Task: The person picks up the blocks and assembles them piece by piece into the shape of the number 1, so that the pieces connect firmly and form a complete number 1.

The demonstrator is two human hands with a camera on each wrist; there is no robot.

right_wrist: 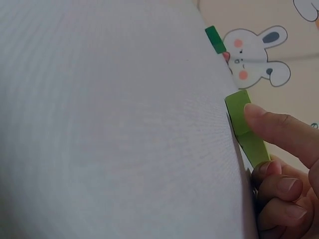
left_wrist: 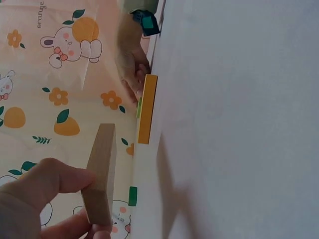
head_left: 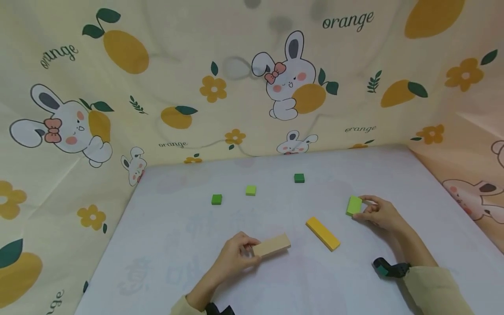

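In our left hand (head_left: pixel 235 254) we pinch a pale wooden block (head_left: pixel 272 245), left of the yellow block (head_left: pixel 323 234) on the tabletop (head_left: pixel 283 288); our right hand (head_left: pixel 381 213) pinches a light-green block (head_left: pixel 354 205), right of and beyond that yellow block.

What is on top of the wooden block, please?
The left hand grips one end of the wooden block; nothing else shows on top. What the hand covers is hidden.
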